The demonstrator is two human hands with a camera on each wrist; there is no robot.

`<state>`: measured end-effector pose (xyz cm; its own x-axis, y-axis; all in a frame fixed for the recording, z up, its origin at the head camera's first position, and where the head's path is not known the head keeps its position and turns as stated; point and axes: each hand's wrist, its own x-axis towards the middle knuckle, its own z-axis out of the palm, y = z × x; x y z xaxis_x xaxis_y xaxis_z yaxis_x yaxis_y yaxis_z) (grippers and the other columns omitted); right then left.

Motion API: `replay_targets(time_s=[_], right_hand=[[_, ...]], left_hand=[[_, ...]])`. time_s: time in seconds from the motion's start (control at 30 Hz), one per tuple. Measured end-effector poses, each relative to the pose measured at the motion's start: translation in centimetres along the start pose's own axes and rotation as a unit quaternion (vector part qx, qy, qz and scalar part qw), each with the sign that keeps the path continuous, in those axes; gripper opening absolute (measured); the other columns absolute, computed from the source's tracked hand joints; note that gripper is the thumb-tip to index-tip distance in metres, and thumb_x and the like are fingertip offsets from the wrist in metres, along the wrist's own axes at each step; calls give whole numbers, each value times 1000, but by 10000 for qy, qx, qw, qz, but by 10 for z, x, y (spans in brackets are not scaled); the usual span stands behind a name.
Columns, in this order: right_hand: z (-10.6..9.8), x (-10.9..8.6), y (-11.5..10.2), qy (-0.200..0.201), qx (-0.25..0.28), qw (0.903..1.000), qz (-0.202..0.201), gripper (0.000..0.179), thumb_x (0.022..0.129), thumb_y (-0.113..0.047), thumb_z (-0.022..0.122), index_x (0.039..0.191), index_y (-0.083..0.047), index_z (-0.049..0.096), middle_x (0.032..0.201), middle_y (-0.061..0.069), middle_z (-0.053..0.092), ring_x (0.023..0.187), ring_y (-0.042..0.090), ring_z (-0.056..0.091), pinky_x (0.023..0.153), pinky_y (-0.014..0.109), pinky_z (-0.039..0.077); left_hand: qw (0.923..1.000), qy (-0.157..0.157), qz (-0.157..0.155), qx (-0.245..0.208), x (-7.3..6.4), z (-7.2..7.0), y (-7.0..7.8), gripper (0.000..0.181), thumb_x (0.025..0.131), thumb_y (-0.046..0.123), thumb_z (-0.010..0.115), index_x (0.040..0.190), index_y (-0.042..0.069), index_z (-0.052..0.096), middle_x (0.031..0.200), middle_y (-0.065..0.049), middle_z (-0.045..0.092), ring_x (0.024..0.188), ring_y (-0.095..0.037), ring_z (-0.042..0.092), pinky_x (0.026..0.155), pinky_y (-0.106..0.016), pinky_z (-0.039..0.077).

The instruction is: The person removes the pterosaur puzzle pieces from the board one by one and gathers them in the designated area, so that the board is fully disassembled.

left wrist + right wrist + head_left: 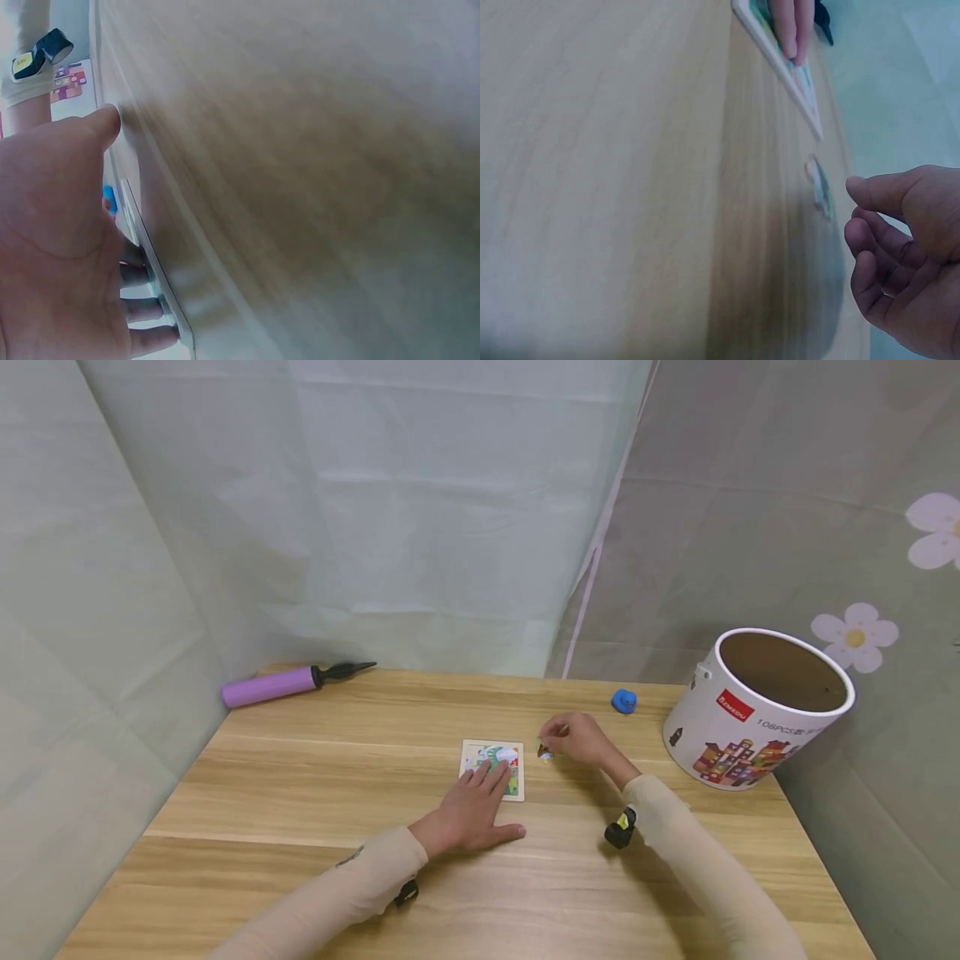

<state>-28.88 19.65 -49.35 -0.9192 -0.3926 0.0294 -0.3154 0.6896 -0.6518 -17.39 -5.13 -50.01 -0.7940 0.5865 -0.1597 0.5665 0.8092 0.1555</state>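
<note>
Your left hand (471, 812): straight-fingered on picture board (505, 755), partly hidden; right hand (581, 740): loosely curled, empty; one piece (821, 189) unplaced.

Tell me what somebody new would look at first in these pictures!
Probably the big white bucket, standing at the right of the table. Next, the bright purple tube, lying at the back left. Then, in the middle, the left hand on a small picture board and the right hand near a little loose piece.
</note>
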Motion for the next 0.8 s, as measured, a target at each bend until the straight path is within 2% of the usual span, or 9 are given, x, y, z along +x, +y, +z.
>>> replay_targets(time_s=[0.13, 0.27, 0.5, 0.8], right_hand=[[-1, 3, -8, 54, -38, 9998, -196, 12, 95, -13, 73, 104, -7, 79, 93, 3, 76, 81, 17, 70, 70, 32, 58], [1, 7, -17, 38, -92, 9988, -481, 15, 95, -12, 73, 107, -5, 78, 95, 5, 76, 81, 18, 71, 73, 35, 59], [14, 18, -31, -205, -26, 9972, -714, 20, 97, -16, 72, 113, -7, 78, 101, 5, 77, 89, 19, 73, 77, 35, 60], [34, 29, -45, -454, 12, 9934, -1051, 18, 96, -18, 73, 109, -7, 79, 105, 4, 78, 95, 19, 72, 85, 36, 59]], left_hand=[[9999, 38, 35, 131, 0, 0, 2, 95, 97, 73, 43, 163, 8, 24, 170, -13, 21, 155, -38, 20, 123, -54, 24], [9996, 95, 129, 223, -1, -1, 4, 91, 97, 73, 41, 163, 13, 27, 169, -15, 21, 155, -37, 20, 123, -56, 22], [9997, 157, 203, 23, -1, -4, 6, 89, 99, 71, 40, 161, 7, 31, 167, -18, 25, 155, -34, 23, 124, -52, 24], [9996, 131, 230, -86, -2, -3, 4, 88, 100, 69, 41, 162, 6, 28, 169, -17, 21, 155, -34, 21, 123, -52, 25]])
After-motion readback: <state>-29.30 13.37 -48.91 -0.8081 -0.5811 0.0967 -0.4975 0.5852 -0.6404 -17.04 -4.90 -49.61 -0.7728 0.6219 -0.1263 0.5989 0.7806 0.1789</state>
